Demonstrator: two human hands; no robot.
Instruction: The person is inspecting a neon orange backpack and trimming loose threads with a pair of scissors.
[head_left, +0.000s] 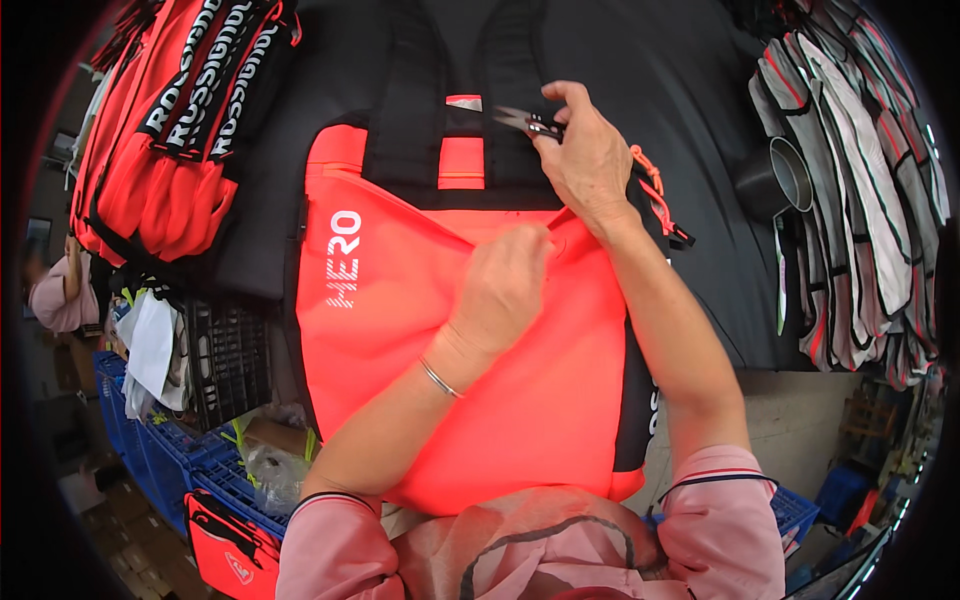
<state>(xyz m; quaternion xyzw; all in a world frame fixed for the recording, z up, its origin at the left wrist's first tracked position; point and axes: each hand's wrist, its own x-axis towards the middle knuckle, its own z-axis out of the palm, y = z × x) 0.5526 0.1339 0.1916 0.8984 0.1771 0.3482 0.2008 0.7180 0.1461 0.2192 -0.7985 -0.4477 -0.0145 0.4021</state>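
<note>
A bright red-orange backpack point(470, 400) with black sides and straps lies in front of me, white lettering on its left part. Over its upper middle is my left hand point(500, 290), fingers curled closed and slightly blurred; what they pinch, if anything, is hidden. My right hand point(585, 150) is above the bag's top right, closed around small thread snips point(530, 122) with black handles. The snips' blades point left, toward the black shoulder straps point(405, 100). Between the hands, the bag's top edge dips in a fold.
Folded red bag pieces point(160, 190) are stacked at the far left. Grey and white pieces with dark trim point(850, 190) pile at the right, beside a dark metal cup point(780, 178). Blue crates point(235, 470) stand lower left, near a red pouch point(235, 550). Black cloth point(690, 130) covers the table.
</note>
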